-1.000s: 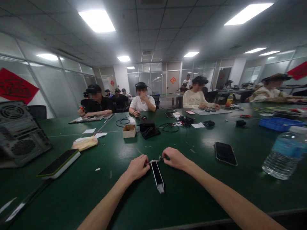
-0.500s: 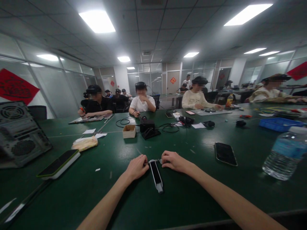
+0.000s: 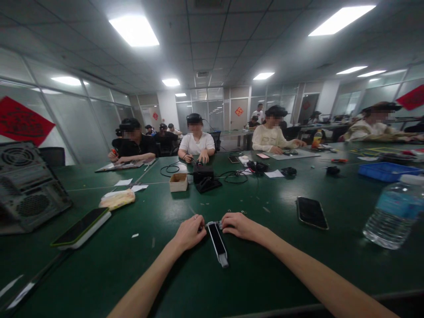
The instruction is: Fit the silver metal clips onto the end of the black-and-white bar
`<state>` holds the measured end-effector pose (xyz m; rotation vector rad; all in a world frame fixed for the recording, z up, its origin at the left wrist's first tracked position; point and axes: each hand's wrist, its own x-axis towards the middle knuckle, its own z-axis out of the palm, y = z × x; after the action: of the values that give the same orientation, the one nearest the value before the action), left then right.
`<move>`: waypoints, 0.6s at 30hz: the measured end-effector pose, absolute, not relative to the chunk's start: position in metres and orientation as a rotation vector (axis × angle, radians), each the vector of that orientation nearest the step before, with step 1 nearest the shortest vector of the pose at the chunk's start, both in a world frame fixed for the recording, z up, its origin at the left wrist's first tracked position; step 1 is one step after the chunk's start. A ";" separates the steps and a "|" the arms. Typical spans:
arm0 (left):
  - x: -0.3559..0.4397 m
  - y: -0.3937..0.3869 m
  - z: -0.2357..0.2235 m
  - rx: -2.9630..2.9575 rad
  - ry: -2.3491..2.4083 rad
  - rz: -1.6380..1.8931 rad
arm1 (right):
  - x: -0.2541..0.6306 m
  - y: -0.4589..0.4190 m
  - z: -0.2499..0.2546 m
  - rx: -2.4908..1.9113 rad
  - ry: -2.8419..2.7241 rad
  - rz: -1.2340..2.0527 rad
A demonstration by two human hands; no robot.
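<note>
A narrow black-and-white strip-shaped device [image 3: 217,243] lies on the green table [image 3: 185,282] right in front of me, pointing away. My left hand [image 3: 189,232] is curled at the left of its far end, fingers pinched there. At the right of that end rests my right hand [image 3: 238,225], fingers closed on a small metal piece that I cannot make out.
A black phone [image 3: 312,212] lies to the right, with a water bottle [image 3: 393,213] beyond it. A green-edged phone [image 3: 81,227] and a computer case [image 3: 26,187] are on the left. A cardboard box [image 3: 178,181], cables and several seated people are across the table.
My right hand has slid a little left and down, closer to the device's far end. The left hand has barely shifted.
</note>
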<state>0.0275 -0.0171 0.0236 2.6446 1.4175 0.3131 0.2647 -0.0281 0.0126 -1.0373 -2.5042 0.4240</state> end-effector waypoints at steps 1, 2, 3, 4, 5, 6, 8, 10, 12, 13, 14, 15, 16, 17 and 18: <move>0.027 -0.017 0.024 2.640 1.413 0.317 | 0.264 -0.029 0.013 -1.042 -2.506 0.426; 0.027 -0.017 0.024 2.636 1.411 0.317 | 0.264 -0.030 0.014 -1.046 -2.508 0.421; 0.027 -0.017 0.024 2.632 1.410 0.312 | 0.263 -0.030 0.014 -1.048 -2.512 0.409; 0.027 -0.017 0.024 2.629 1.412 0.307 | 0.263 -0.031 0.016 -1.048 -2.518 0.391; 0.027 -0.017 0.024 2.628 1.414 0.305 | 0.262 -0.032 0.017 -1.047 -2.526 0.370; 0.027 -0.016 0.024 2.627 1.412 0.306 | 0.263 -0.032 0.019 -1.048 -2.536 0.348; 0.027 -0.015 0.022 2.625 1.399 0.320 | 0.267 -0.031 0.023 -1.072 -2.545 0.273; 0.027 -0.013 0.020 2.619 1.382 0.338 | 0.278 -0.026 0.029 -1.129 -2.518 0.141; 0.027 -0.012 0.019 2.606 1.370 0.347 | 0.295 -0.020 0.034 -1.228 -2.445 -0.020; 0.027 -0.011 0.018 2.599 1.366 0.351 | 0.305 -0.016 0.036 -1.292 -2.407 -0.081; 0.027 -0.011 0.018 2.592 1.362 0.356 | 0.314 -0.013 0.037 -1.367 -2.375 -0.119; 0.027 -0.011 0.017 2.587 1.357 0.359 | 0.323 -0.010 0.038 -1.444 -2.361 -0.128; 0.027 -0.011 0.017 2.586 1.355 0.364 | 0.330 -0.008 0.038 -1.520 -2.357 -0.115; 0.027 -0.011 0.017 2.588 1.352 0.369 | 0.335 -0.006 0.037 -1.587 -2.365 -0.087; 0.027 -0.011 0.017 2.592 1.347 0.376 | 0.338 -0.005 0.036 -1.642 -2.378 -0.051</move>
<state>0.0270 -0.0109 0.0167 2.5916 1.3470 0.3762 0.3385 -0.0053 0.0356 -1.6416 -2.3782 -0.0515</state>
